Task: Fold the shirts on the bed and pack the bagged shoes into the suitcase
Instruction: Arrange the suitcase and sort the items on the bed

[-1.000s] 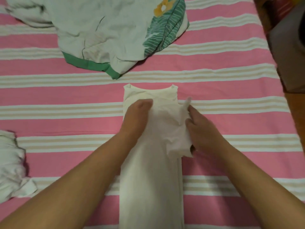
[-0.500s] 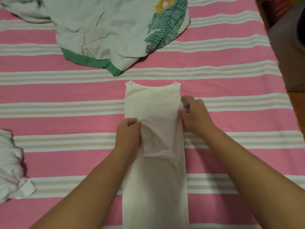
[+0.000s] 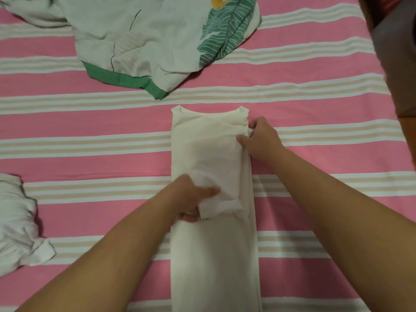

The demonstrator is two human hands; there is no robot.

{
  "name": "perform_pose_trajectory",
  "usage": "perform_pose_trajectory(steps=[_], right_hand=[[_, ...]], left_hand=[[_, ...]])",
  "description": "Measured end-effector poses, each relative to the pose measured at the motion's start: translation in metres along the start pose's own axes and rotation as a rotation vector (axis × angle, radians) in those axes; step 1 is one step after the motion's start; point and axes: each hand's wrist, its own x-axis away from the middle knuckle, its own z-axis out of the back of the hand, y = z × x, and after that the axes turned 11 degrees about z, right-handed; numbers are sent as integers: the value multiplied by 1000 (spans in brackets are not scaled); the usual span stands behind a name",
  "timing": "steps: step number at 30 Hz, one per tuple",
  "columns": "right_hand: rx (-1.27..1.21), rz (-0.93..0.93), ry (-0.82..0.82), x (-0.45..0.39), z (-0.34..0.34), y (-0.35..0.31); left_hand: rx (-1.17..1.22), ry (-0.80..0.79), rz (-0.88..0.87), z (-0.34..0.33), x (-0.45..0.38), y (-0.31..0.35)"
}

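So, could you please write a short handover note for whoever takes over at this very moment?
Left hand: grips the cuff end of the folded-in sleeve, low on the cream cotton shirt.
Right hand: pinches the shirt's right edge near the collar.
The shirt lies as a long narrow strip, collar away from you, on the pink striped bedsheet.
Done: both sides folded in.
Left: fold the strip lengthwise into a packet, then fold the white shirt with green hem and leaf print at the far side. A crumpled white cloth lies at the left edge. No shoes or suitcase in view.
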Motion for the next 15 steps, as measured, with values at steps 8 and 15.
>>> perform_pose_trajectory(steps=[8,15], right_hand=[[-56,-64,-57,-4,7,-6],[-356,-207,-41,-10,5,-19]], left_hand=[[-350,529,-207,27,-25,-14],[300,254,-238,64,-65,69]])
